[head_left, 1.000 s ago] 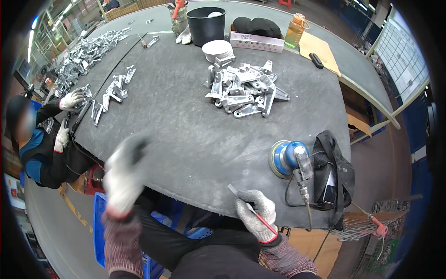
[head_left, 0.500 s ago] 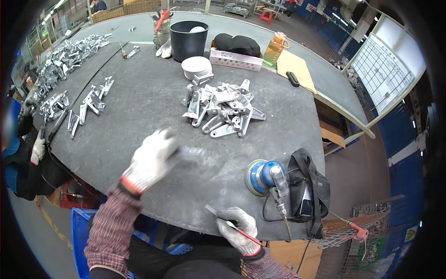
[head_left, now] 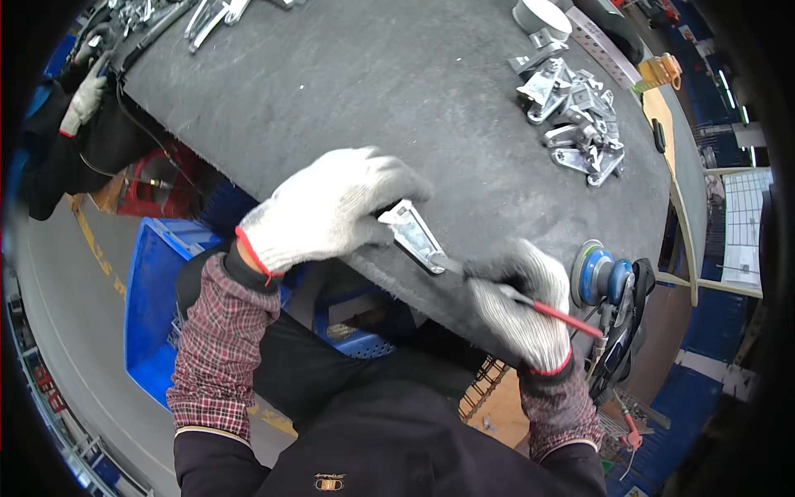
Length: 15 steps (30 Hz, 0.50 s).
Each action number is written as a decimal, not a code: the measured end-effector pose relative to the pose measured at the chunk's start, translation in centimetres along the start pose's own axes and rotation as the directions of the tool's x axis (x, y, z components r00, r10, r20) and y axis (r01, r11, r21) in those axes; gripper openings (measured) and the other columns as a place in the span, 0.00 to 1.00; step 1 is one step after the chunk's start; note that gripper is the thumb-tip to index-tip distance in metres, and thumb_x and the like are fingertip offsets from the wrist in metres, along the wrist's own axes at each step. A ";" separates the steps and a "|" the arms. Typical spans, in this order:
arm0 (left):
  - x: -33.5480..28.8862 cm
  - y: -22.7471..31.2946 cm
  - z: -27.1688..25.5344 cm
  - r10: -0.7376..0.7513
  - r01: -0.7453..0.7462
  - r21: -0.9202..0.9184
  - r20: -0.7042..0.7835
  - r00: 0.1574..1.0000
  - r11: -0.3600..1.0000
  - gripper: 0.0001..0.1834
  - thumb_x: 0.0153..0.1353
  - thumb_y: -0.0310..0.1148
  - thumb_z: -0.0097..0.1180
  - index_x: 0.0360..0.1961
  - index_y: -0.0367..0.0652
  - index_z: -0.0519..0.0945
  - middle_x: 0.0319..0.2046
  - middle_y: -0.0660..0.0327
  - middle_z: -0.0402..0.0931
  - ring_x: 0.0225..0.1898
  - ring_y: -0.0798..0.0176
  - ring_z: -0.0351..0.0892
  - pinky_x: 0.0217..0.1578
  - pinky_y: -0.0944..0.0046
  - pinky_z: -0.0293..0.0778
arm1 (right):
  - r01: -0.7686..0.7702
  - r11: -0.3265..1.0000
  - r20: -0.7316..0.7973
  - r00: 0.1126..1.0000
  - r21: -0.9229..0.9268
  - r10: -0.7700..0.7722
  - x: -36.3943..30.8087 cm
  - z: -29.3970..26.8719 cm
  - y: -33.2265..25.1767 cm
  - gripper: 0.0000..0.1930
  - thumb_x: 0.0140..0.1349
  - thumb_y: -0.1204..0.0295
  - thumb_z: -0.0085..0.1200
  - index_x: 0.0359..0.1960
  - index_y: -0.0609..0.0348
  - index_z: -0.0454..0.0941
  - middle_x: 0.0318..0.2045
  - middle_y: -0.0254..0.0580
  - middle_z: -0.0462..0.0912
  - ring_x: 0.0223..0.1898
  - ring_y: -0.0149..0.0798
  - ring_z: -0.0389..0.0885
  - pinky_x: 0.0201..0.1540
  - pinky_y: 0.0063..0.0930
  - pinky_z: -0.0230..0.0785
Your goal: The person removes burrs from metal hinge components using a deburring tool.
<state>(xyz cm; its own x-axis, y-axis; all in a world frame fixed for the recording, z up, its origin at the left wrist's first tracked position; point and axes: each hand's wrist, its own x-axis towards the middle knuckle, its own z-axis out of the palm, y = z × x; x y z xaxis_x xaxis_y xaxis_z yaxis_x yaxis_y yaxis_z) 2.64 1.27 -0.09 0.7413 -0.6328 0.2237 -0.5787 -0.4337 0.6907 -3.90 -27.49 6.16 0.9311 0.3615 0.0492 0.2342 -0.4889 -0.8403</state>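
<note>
My left hand (head_left: 331, 203), in a white knit glove, grips one end of a silvery metal bracket (head_left: 411, 234) above the table's near edge. My right hand (head_left: 526, 302), gloved too, closes round what looks like a flat file (head_left: 571, 321) with a red handle. The file's grey blade reaches the bracket's lower end and seems to touch it. Part of the blade is hidden by my right fingers. A heap of similar brackets (head_left: 580, 116) lies farther off on the dark tabletop (head_left: 348, 91).
A blue disc sander (head_left: 598, 275) with a hose stands right of my right hand, beside a black bag (head_left: 636, 331). White round discs (head_left: 542, 18) are stacked beyond the heap. At lower left sits a blue crate (head_left: 153, 331). Another person's gloved hand (head_left: 83, 106) shows at far left.
The view has turned and moved nearer the table edge. My left hand, blurred before, now holds the bracket clearly. My right hand has brought the file up to it.
</note>
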 end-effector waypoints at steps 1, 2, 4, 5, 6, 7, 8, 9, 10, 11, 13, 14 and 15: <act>-0.3 -0.1 0.1 0.023 -0.023 0.000 -0.029 0.999 1.000 0.29 0.55 0.30 0.74 0.61 0.41 0.88 0.55 0.54 0.90 0.57 0.43 0.87 0.60 0.47 0.82 | -0.036 0.999 0.053 0.998 -0.012 0.037 1.0 0.6 -0.1 0.06 0.65 0.81 0.68 0.43 0.63 0.90 0.32 0.44 0.91 0.32 0.33 0.91 0.38 0.27 0.81; -0.5 -0.2 0.1 0.010 -0.011 -0.016 -0.030 0.999 1.000 0.29 0.55 0.30 0.74 0.61 0.41 0.88 0.55 0.54 0.90 0.57 0.43 0.87 0.60 0.47 0.82 | -0.071 0.997 0.105 0.992 -0.025 0.073 1.8 1.3 -0.1 0.06 0.67 0.80 0.68 0.44 0.63 0.90 0.32 0.44 0.91 0.32 0.33 0.91 0.38 0.28 0.81; -0.3 -0.5 0.3 0.029 -0.030 -0.010 -0.046 0.999 1.000 0.29 0.56 0.31 0.73 0.61 0.42 0.88 0.56 0.54 0.90 0.57 0.43 0.87 0.60 0.47 0.82 | -0.095 0.996 0.113 0.989 0.003 0.094 2.6 2.7 0.0 0.08 0.68 0.80 0.67 0.47 0.63 0.90 0.34 0.44 0.92 0.34 0.31 0.92 0.39 0.27 0.82; -0.4 -0.6 0.6 0.044 -0.045 -0.027 -0.055 0.998 0.999 0.28 0.57 0.31 0.73 0.61 0.44 0.89 0.55 0.55 0.90 0.56 0.43 0.87 0.59 0.47 0.82 | -0.148 0.985 0.083 0.986 0.085 0.141 2.5 3.4 0.4 0.08 0.68 0.80 0.67 0.47 0.63 0.90 0.34 0.44 0.92 0.35 0.31 0.92 0.39 0.28 0.82; -0.6 -0.7 0.6 0.035 -0.037 -0.034 -0.057 0.998 0.999 0.28 0.57 0.31 0.73 0.61 0.44 0.89 0.55 0.55 0.90 0.56 0.43 0.87 0.59 0.47 0.82 | -0.192 0.966 0.062 0.981 0.175 0.183 2.7 3.9 0.7 0.09 0.68 0.80 0.67 0.48 0.62 0.90 0.35 0.43 0.93 0.35 0.30 0.92 0.40 0.28 0.82; -0.7 -0.7 0.6 0.028 -0.029 -0.029 -0.063 0.998 0.999 0.28 0.56 0.31 0.73 0.61 0.44 0.89 0.55 0.55 0.90 0.56 0.44 0.87 0.59 0.47 0.82 | -0.146 0.979 0.066 0.988 0.142 0.138 3.0 3.9 0.8 0.09 0.69 0.79 0.67 0.48 0.62 0.90 0.36 0.43 0.93 0.37 0.30 0.92 0.41 0.28 0.82; -0.8 -0.8 0.6 0.022 -0.023 -0.024 -0.068 0.997 0.999 0.29 0.55 0.31 0.73 0.61 0.45 0.89 0.55 0.55 0.90 0.56 0.44 0.87 0.59 0.48 0.83 | -0.153 0.978 0.071 0.987 0.142 0.144 3.1 3.6 0.5 0.09 0.69 0.79 0.67 0.48 0.62 0.90 0.36 0.43 0.93 0.37 0.30 0.92 0.41 0.28 0.82; -0.8 -0.9 0.7 0.017 -0.019 -0.029 -0.067 0.998 0.999 0.29 0.55 0.31 0.73 0.61 0.45 0.89 0.55 0.55 0.90 0.56 0.44 0.87 0.59 0.48 0.83 | -0.153 0.987 0.111 0.983 0.047 0.147 3.3 3.2 0.0 0.09 0.69 0.78 0.68 0.49 0.62 0.90 0.37 0.44 0.93 0.38 0.31 0.92 0.43 0.28 0.83; -0.8 -0.9 0.9 0.019 -0.020 -0.021 -0.077 0.997 1.000 0.29 0.54 0.30 0.73 0.60 0.45 0.89 0.54 0.56 0.91 0.56 0.44 0.87 0.59 0.48 0.83 | -0.148 0.988 0.149 0.977 -0.048 0.154 3.4 2.9 -0.2 0.09 0.70 0.77 0.68 0.50 0.62 0.90 0.39 0.44 0.94 0.39 0.31 0.93 0.44 0.29 0.84; -0.8 -1.0 1.0 0.021 -0.022 -0.013 -0.085 0.996 1.000 0.29 0.53 0.30 0.74 0.60 0.45 0.89 0.54 0.56 0.91 0.56 0.45 0.87 0.59 0.48 0.83 | -0.119 0.992 0.158 0.980 -0.030 0.122 3.5 2.9 -0.2 0.10 0.69 0.77 0.69 0.50 0.62 0.91 0.39 0.45 0.94 0.39 0.31 0.93 0.44 0.29 0.85; -0.7 -0.9 0.9 0.027 -0.027 -0.006 -0.090 0.996 1.000 0.29 0.52 0.30 0.74 0.59 0.45 0.89 0.54 0.57 0.91 0.55 0.45 0.88 0.59 0.48 0.83 | -0.131 0.990 0.122 0.985 0.041 0.126 3.6 3.6 0.1 0.10 0.69 0.77 0.69 0.50 0.62 0.91 0.38 0.45 0.94 0.39 0.31 0.93 0.43 0.29 0.85; -0.5 -0.8 0.8 0.029 -0.028 0.008 -0.098 0.995 1.000 0.28 0.51 0.29 0.74 0.58 0.45 0.90 0.53 0.57 0.91 0.55 0.45 0.88 0.59 0.48 0.83 | -0.133 0.985 0.088 0.988 0.113 0.123 3.7 3.9 0.4 0.10 0.68 0.78 0.68 0.49 0.62 0.90 0.38 0.46 0.93 0.39 0.31 0.93 0.43 0.29 0.84; -0.4 -0.7 0.8 0.027 -0.027 0.006 -0.094 0.995 1.000 0.28 0.51 0.29 0.74 0.58 0.45 0.90 0.53 0.57 0.91 0.55 0.45 0.88 0.59 0.48 0.83 | -0.102 0.985 0.092 0.992 0.141 0.089 3.7 4.0 0.8 0.10 0.68 0.78 0.68 0.50 0.62 0.90 0.37 0.45 0.93 0.38 0.31 0.93 0.42 0.28 0.84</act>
<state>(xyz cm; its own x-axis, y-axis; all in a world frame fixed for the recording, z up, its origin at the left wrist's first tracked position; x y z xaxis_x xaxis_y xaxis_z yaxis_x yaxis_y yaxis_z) 2.46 1.36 -1.22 0.7538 -0.5813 0.3062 -0.6005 -0.4204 0.6802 -1.35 -23.34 3.53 0.9185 0.3880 -0.0758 0.0966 -0.4061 -0.9087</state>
